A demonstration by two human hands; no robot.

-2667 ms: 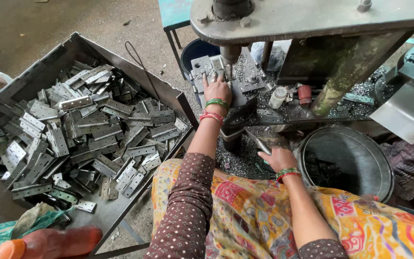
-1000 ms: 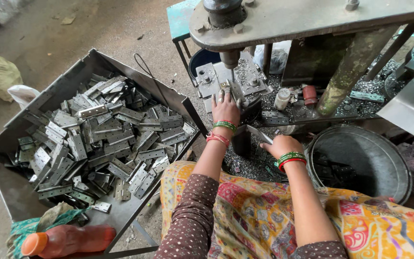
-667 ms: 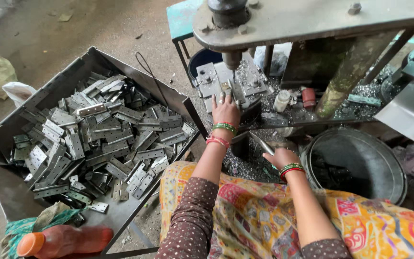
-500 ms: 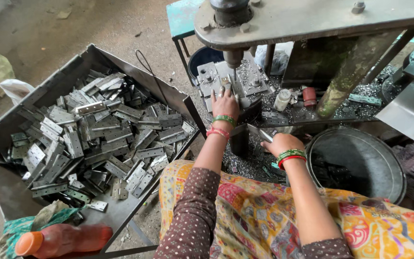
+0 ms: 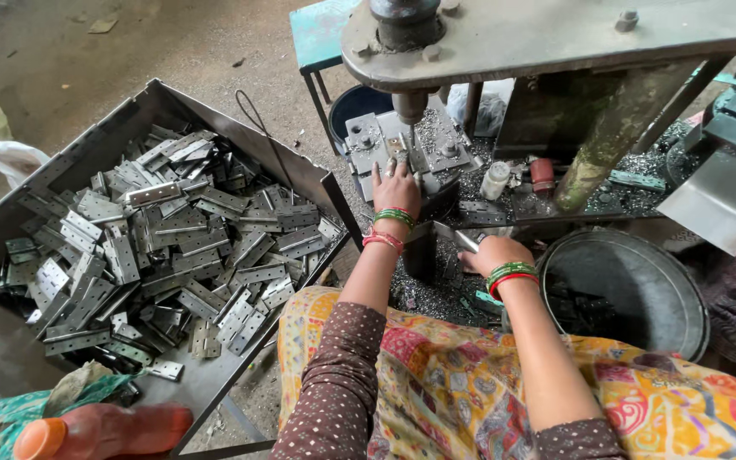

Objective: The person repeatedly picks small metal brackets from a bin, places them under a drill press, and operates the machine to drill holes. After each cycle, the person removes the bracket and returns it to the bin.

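Grimy workshop floor, with a metal press (image 5: pixel 504 51) on a swarf-covered bench as the landmark. Left hand's fingers (image 5: pixel 395 170) lie flat and spread on the hinge plate (image 5: pixel 393 146) sitting on the die block right under the press ram, pressing rather than gripping. A second ago that left hand (image 5: pixel 396 189) was in much the same spot, so the plate looks seated by now. Right hand (image 5: pixel 489 253) has shifted a little below the press (near the round metal tub (image 5: pixel 641 281)), fingers curled round a thin metal piece (image 5: pixel 465 241). Left of the press, a big steel tray (image 5: pixel 10 247) holds a heap of hinges (image 5: pixel 163 247). An orange bottle (image 5: pixel 95 433) lies at the tray's near corner.
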